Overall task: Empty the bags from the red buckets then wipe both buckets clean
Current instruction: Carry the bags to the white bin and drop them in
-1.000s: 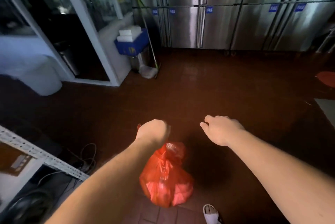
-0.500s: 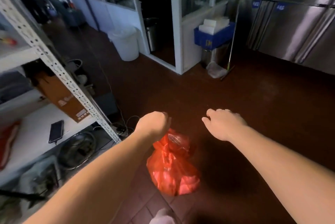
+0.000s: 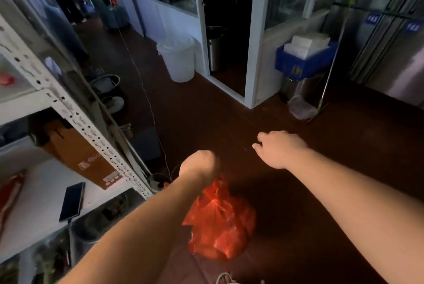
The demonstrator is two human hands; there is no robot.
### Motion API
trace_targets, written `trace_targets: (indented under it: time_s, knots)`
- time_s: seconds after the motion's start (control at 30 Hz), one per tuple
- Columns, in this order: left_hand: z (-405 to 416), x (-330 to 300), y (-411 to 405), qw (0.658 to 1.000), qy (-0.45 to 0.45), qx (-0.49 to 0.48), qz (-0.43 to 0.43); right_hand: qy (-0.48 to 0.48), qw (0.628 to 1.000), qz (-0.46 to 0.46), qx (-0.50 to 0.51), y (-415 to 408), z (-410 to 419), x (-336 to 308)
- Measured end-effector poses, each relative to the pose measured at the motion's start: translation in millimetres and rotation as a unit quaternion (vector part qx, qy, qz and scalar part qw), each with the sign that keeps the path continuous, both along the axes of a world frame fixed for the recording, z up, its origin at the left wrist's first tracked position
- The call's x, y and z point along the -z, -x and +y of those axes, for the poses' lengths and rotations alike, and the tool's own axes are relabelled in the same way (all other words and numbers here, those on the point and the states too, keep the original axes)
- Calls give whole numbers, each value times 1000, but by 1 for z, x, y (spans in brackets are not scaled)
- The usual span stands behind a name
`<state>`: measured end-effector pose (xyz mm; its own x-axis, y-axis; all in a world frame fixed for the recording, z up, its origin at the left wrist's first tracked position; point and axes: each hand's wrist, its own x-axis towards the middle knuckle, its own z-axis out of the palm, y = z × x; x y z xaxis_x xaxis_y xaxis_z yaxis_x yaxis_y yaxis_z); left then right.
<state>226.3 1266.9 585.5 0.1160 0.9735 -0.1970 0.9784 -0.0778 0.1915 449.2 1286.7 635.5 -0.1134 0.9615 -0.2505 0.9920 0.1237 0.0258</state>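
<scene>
A full red plastic bag [image 3: 221,221] hangs below my left hand [image 3: 199,165], which grips its gathered top in a fist above the dark red floor. My right hand [image 3: 278,148] is held out in front at the right with fingers loosely curled, and it holds nothing. No red bucket is in view.
A white metal shelf rack [image 3: 75,120] stands close on the left, with a phone [image 3: 71,201] and a cardboard box [image 3: 78,152] on it. Ahead are a white lidded bin [image 3: 179,59], a white partition post [image 3: 258,38], a blue crate [image 3: 305,61] and a mop [image 3: 330,65]. Steel fridge doors [image 3: 397,54] line the right.
The view has swung left: the fridges slid to the right and the shelf rack came in at the left. My left hand still carries the bag; my right hand stays empty.
</scene>
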Motion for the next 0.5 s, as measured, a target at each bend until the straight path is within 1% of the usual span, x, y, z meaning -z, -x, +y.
trace_targets:
  time_s: [0.1, 0.23, 0.37, 0.43, 0.5]
  knots:
    - [50, -9, 15, 1000, -17, 6, 12, 0, 1000, 0, -3, 20, 50, -4]
    - [121, -18, 34, 999, -19, -38, 5, 1, 1000, 0, -17, 37, 120, -5]
    - [193, -19, 45, 997, -31, -37, 62, -2, 999, 4, -42, 44, 198, 0]
    - [236, -15, 51, 995, -27, -72, 59, -5, 999, 9, -51, 44, 242, 5]
    - [278, -13, 53, 991, -31, -125, 35, -3, 998, 20, -63, 43, 287, 9]
